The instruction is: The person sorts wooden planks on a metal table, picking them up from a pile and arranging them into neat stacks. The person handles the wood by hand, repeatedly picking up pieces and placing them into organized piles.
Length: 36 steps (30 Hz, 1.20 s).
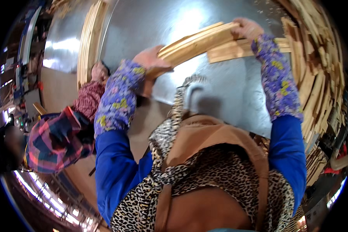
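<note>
A: Where is the bundle of wooden strips [199, 43], and how is it held?

B: Over the metal tabletop [236, 87]. The left hand [149, 58] grasps its left end; the right hand [248, 29] grasps its right end. Whether the bundle rests on the metal cannot be told.

A: What could go wrong?

B: Gripped only near the ends, the strips may slide apart if either hold slackens. The loose board [230, 51], on the near side of the bundle's right half, could snag it. A co-worker [58, 141], left of the bundle, might be struck should it swing that way.

A: And labels?

B: No brand, label or writing is legible on the bundle or around it.
</note>
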Each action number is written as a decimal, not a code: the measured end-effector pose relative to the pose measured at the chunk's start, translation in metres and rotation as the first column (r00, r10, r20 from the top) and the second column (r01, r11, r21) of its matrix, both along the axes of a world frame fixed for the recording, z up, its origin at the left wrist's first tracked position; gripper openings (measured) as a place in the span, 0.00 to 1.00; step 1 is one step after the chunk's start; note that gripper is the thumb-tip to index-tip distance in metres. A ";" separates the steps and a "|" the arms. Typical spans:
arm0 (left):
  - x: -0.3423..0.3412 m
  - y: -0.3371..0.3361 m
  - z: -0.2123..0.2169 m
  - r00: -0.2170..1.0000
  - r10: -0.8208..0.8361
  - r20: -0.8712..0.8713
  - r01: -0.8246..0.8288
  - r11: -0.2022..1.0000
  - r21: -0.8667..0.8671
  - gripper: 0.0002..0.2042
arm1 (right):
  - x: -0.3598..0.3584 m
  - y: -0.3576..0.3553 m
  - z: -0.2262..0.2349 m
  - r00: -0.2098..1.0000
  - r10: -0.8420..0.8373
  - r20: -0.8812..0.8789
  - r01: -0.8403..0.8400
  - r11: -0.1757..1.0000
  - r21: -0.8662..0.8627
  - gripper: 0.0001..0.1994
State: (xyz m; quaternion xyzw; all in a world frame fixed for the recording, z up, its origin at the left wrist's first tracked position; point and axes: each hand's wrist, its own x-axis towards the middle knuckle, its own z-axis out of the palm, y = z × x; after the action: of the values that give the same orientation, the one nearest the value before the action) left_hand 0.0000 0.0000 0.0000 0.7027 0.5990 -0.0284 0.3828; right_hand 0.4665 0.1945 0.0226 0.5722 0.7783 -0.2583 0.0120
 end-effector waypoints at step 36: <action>0.003 -0.015 -0.009 0.988 0.150 -0.031 -0.120 0.881 0.458 0.33 | -0.049 -0.207 -0.062 0.980 -0.051 0.191 -0.037 0.901 0.432 0.47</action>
State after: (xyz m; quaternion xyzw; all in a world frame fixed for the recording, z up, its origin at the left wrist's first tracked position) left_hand 0.0034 -0.0148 -0.0088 0.7280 0.6487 0.1161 0.1888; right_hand 0.4171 -0.0122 -0.0394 0.5861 0.8091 -0.0206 -0.0391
